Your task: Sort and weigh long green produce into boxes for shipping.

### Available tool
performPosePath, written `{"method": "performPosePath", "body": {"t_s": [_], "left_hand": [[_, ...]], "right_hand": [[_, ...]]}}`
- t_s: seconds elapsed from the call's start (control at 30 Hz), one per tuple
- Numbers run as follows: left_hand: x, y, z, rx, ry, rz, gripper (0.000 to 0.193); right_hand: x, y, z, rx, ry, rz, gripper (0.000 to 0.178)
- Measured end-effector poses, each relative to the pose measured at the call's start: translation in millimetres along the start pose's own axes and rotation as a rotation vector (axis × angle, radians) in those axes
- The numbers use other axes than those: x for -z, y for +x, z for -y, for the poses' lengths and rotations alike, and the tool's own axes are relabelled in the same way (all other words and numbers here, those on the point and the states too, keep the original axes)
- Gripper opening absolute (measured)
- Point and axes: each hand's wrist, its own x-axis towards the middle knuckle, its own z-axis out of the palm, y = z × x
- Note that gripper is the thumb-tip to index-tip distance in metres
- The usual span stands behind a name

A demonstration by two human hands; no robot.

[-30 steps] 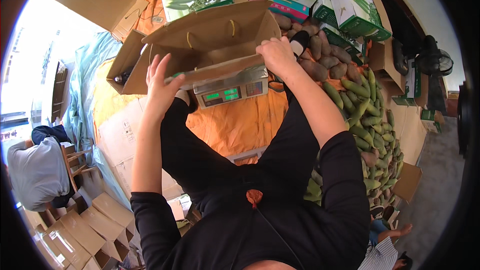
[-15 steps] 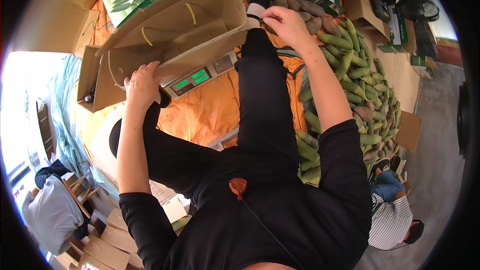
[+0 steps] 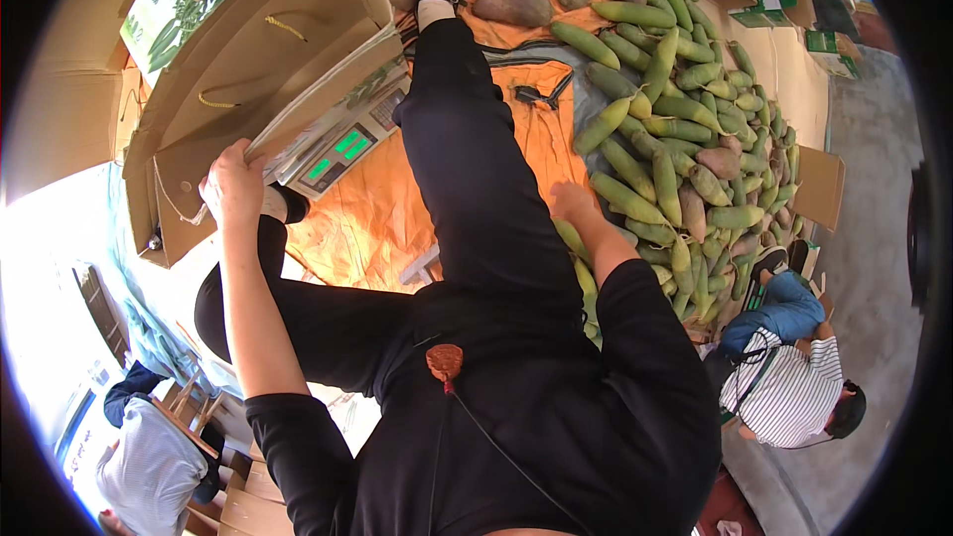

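Note:
At the left, a big open cardboard box with yellow cord loops inside sits tilted over a digital scale with green lit displays. My left hand is closed on the box's near rim, at its left corner. My right hand is beside my right thigh, next to the near left side of a heap of green radishes. Motion blurs its fingers, and whether they hold anything does not show.
Reddish-brown tubers lie beyond my right foot. An orange sheet covers the ground between my legs, with a black strap buckle on it. One person in a striped shirt sits low at right; another person is at lower left.
My right hand has come back from beside my right foot to the near side of the radish heap. My left hand stays at the box rim. The whole view has shifted toward the right.

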Motion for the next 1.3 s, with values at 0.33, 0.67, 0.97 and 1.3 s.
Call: {"method": "performPosePath", "body": {"t_s": [0.33, 0.67, 0.97, 1.3], "left_hand": [[6, -2, -6, 0.033, -0.009, 0.008, 0.028], [5, 2, -13, 0.013, -0.004, 0.004, 0.026], [6, 3, -20, 0.000, -0.031, 0.003, 0.025], [6, -8, -7, -0.021, -0.054, -0.060, 0.018]], "right_hand": [[-39, -58, 1, -0.390, 0.033, 0.144, 0.036], [-120, -41, -34, -0.348, 0.018, 0.086, 0.031], [-126, 28, -86, 0.130, 0.096, -0.640, 0.036], [189, -75, 47, 0.207, 0.971, -1.007, 0.056]]}}
